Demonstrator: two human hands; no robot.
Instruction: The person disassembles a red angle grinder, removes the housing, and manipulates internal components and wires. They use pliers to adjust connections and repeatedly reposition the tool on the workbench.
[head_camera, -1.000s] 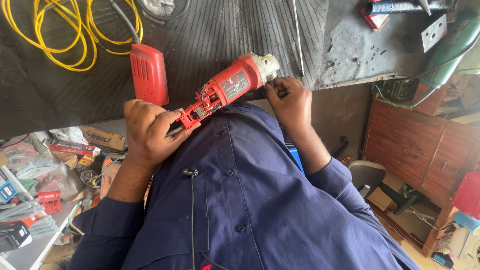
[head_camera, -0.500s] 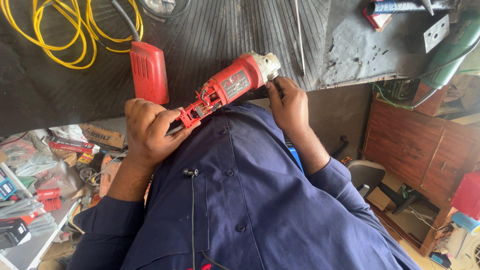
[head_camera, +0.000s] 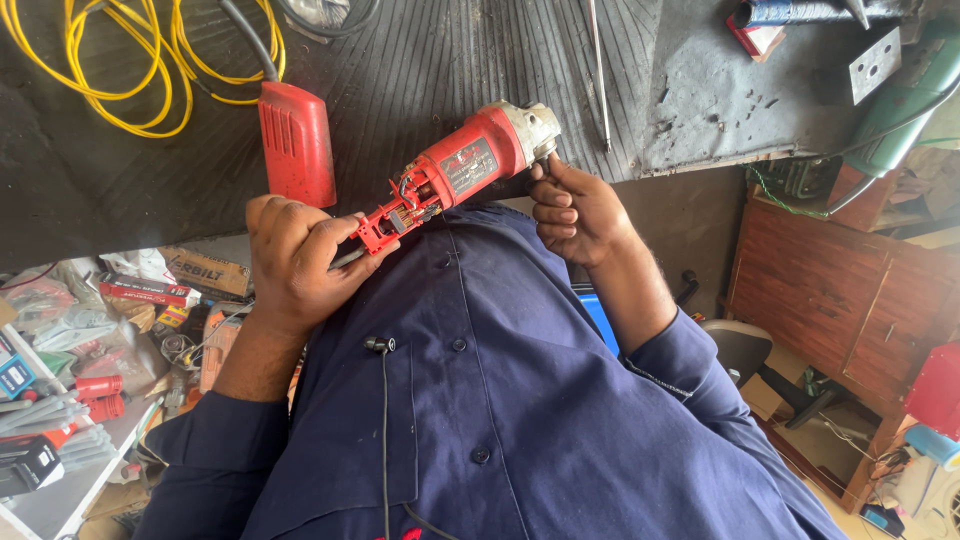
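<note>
Red angle grinder (head_camera: 455, 172), rear casing off.
Left hand (head_camera: 300, 262) grips its 7 o'clock end; right hand (head_camera: 575, 208) pinches the 2 o'clock head.

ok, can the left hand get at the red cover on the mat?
Probably yes: the red cover lies just beyond the left hand, nothing between, though its grip is now on the open rear end of the grinder.

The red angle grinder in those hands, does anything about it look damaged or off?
Yes. The angle grinder is missing its rear housing: wiring and metal parts sit bare at the end by the left hand. A separate red cover lies on the black mat.
</note>
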